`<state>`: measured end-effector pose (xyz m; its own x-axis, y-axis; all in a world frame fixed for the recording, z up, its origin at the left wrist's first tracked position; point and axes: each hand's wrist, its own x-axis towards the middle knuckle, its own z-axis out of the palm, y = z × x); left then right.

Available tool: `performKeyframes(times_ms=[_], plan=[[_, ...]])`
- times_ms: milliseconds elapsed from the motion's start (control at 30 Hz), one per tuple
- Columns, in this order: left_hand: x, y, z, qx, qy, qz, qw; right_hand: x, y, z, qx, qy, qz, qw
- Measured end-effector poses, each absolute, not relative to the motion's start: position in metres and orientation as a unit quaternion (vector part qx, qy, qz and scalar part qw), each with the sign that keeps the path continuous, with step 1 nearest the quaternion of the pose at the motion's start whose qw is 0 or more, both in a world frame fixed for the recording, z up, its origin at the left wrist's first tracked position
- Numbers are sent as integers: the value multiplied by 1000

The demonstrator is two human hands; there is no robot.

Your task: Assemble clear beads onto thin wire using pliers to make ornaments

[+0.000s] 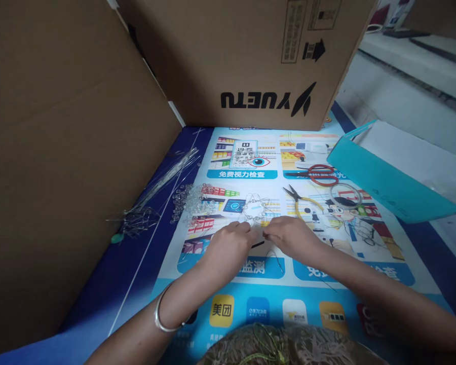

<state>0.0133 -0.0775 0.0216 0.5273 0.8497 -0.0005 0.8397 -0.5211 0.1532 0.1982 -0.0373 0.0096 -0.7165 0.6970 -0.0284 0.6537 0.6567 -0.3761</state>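
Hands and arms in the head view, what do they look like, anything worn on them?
Both arms are bare, with no sleeves in view. The left hand has a plain silver bangle around its wrist. The right hand and its wrist show no jewellery or glove.

Bare forearms, no sleeves; slim silver bangle (163, 317) at lower left; patterned brown-green garment (289, 347) along bottom edge.

Both hands meet mid-mat: left hand (228, 243) & right hand (291, 234) pinch a wire-and-bead piece (256, 208); loose clear beads (190, 202) just left, pliers (302, 200) right.
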Motion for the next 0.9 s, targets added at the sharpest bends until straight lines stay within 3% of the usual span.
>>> performKeyframes(times_ms=[133,367,467,900], plan=[[9,-77,15,845,512,66,139,202,-35,7,-382,-871,288,111],[2,-75,-8,613,557,281,484,201,-33,4,-436,-607,646,154],[4,-78,-19,500,537,339,589,199,-35,1,-417,-537,713,173],[21,-85,-19,395,481,440,648,194,-41,-5,-399,-460,762,222]])
